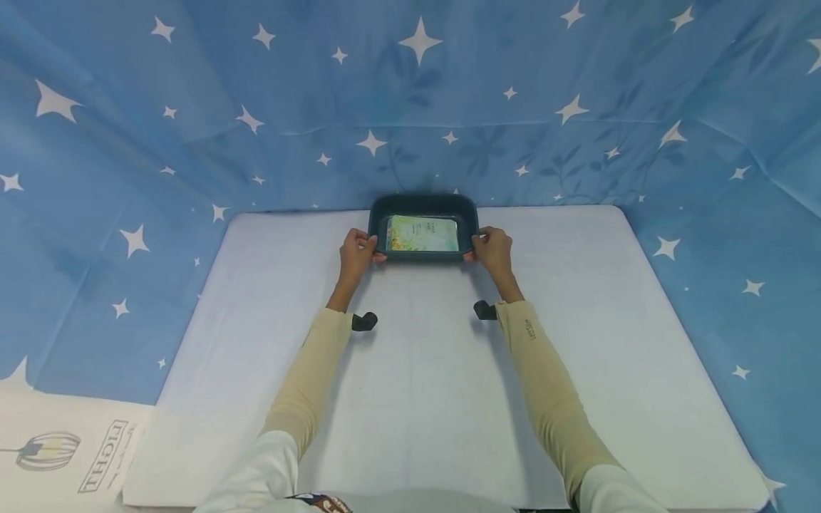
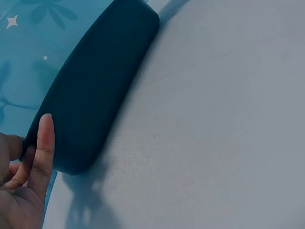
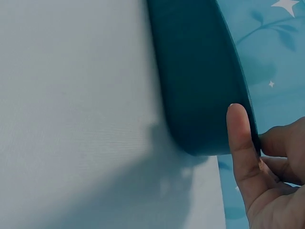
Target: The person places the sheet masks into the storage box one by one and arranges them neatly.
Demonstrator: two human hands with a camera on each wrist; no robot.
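A dark teal rectangular storage bin (image 1: pixel 423 258) is at the far edge of the white table, with a flat green packet (image 1: pixel 423 234) printed with yellow flowers lying inside. My left hand (image 1: pixel 356 256) pinches the bin's near left corner at the rim. In the left wrist view one finger (image 2: pixel 44 152) runs up the outer wall. The right hand (image 1: pixel 492 251) grips the near right corner the same way, and the right wrist view shows a finger (image 3: pixel 242 143) against the outside wall. Only the bin's outer side appears in both wrist views.
The white table (image 1: pixel 410 399) spreads out in front of the person. Blue cloth with white stars (image 1: pixel 410 92) hangs behind it and along both sides. At the lower left lies a cream cloth (image 1: pixel 70 449) with a printed lamp and lettering. A black camera mount (image 1: pixel 364 322) juts from the left wrist.
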